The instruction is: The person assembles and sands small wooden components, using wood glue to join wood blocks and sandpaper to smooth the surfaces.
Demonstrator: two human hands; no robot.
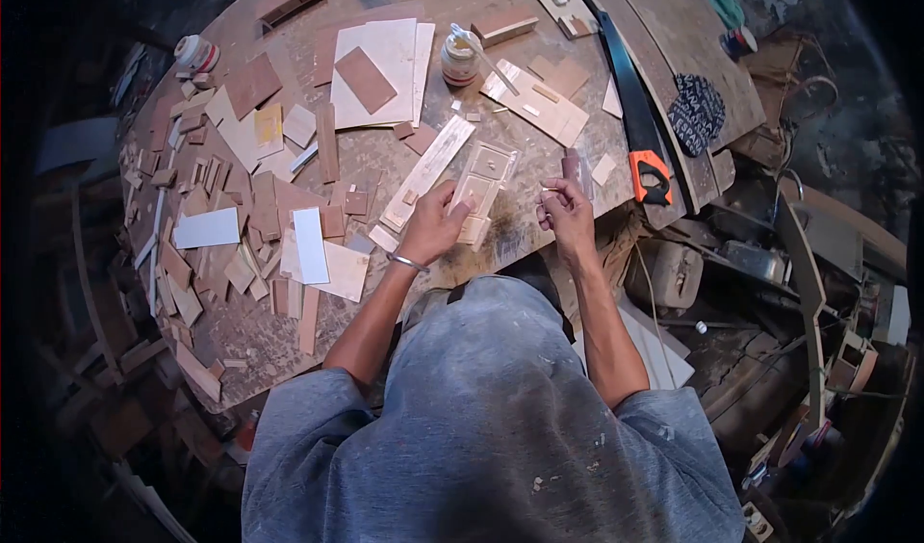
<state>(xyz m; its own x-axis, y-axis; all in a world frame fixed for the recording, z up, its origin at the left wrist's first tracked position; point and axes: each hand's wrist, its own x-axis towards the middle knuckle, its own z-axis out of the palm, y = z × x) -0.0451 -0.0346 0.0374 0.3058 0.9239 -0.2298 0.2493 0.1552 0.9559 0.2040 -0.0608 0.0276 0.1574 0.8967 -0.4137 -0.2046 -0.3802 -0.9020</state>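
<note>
My left hand (433, 223) grips the lower left side of a small light wooden panel (489, 166) with raised frames on its face, like a miniature door. The thumb lies over its front. To the right of the panel, my right hand (568, 214) is raised above the table's near edge with its fingertips pinched together. Something small and pale may be between them, but I cannot make it out. Just beyond this hand lies a dark brown block (572, 164). Left of the panel, a long pale wooden strip (431, 166) lies at a slant.
An open jar (460, 64) with a brush or stick stands beyond the panel. A handsaw (628, 90) with an orange handle lies at the right, beside a patterned dark cloth (697, 116). Many wood offcuts (231, 206) cover the left side of the worktable (404, 297).
</note>
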